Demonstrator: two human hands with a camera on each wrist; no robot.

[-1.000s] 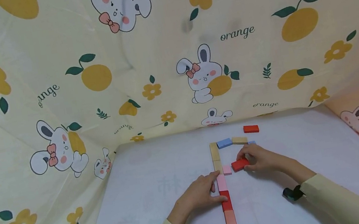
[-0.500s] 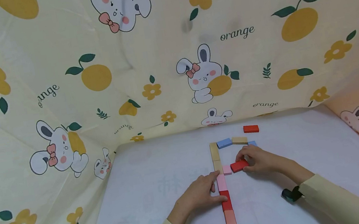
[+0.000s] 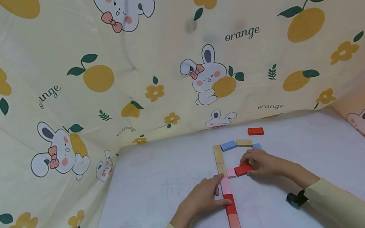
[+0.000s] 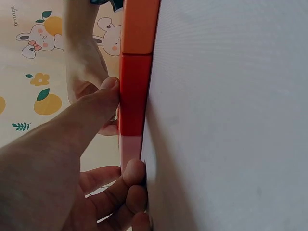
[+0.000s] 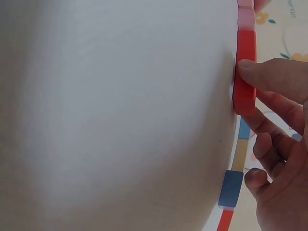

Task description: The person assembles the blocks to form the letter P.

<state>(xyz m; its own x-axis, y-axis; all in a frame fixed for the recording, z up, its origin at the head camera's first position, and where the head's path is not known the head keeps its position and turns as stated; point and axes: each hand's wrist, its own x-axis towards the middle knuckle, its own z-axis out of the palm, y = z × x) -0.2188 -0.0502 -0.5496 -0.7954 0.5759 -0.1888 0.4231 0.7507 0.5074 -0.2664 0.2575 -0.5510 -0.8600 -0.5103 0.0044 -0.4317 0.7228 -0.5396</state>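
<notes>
My right hand [image 3: 265, 161] pinches a red block [image 3: 243, 169] between thumb and fingers. In the right wrist view, this red block [image 5: 246, 45] lies end to end with a small pink block, the thumb on its near face. The small pink block [image 3: 231, 173] adjoins a column on the left. That column runs toward me from wooden blocks [image 3: 218, 154] through a pink block [image 3: 225, 187], a second red block [image 3: 232, 209] and a salmon block [image 3: 235, 226]. My left hand [image 3: 201, 198] rests along it, forefinger at the lower wooden block, thumb on the column's red block.
From the column's far end, a blue block [image 3: 228, 145], a wooden block [image 3: 243, 143] and another blue block [image 3: 257, 146] curve right, the last partly behind the right hand. A loose red block [image 3: 255, 131] lies farther back on the white table [image 3: 170, 219]. Patterned cloth [image 3: 158, 54] hangs behind.
The right hand has slid its red block slightly left, closing the gap to the small pink block, and the block now lies straighter. The left hand has stayed in place.
</notes>
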